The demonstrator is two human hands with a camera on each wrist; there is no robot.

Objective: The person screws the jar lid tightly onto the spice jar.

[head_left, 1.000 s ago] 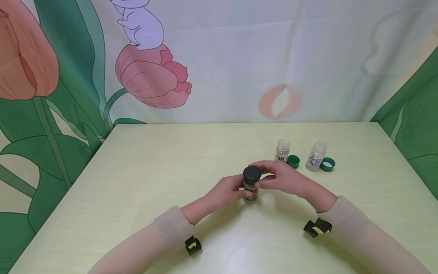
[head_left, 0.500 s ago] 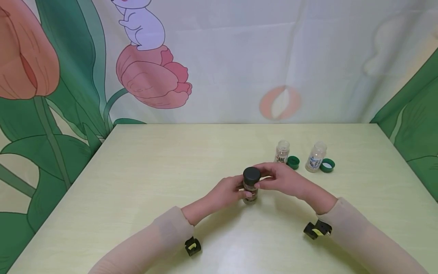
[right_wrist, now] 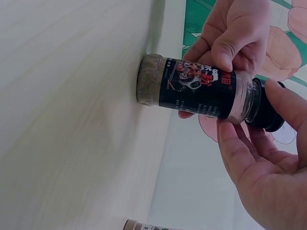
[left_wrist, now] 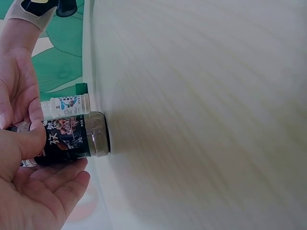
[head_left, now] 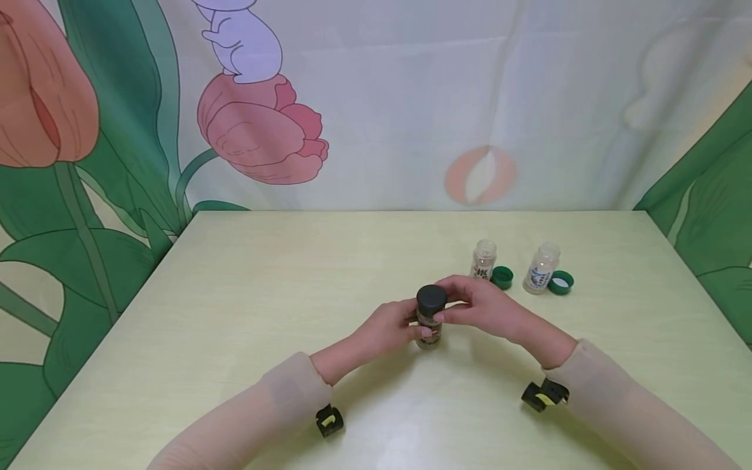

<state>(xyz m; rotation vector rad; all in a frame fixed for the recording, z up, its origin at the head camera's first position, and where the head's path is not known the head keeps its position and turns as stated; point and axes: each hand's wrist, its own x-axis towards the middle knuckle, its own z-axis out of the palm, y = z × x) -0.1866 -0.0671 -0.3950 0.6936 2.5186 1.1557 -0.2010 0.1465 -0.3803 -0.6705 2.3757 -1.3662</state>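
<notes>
A spice jar [head_left: 429, 334] with a dark printed label [right_wrist: 201, 91] stands upright on the table, brownish contents showing near its base. My left hand [head_left: 383, 331] grips the jar's body between thumb and fingers. Up at the top, my right hand [head_left: 486, 305] pinches the black cap [head_left: 431, 299] from the right side. In the right wrist view the cap [right_wrist: 266, 106] sits on the jar's neck, with the right thumb and fingers [right_wrist: 240, 148] around it. Part of the label is hidden behind the left thumb [left_wrist: 33, 139] in the left wrist view.
Behind the right hand stand two small clear jars, one at the left [head_left: 483, 261] and one at the right [head_left: 542, 271], both uncapped. A green cap [head_left: 502, 278] and another green cap [head_left: 561, 282] lie beside them. A printed curtain [head_left: 382, 117] hangs behind the table [head_left: 264, 281].
Almost nothing differs: both hands keep their hold on the jar and cap. The whole view shifts very slightly.
</notes>
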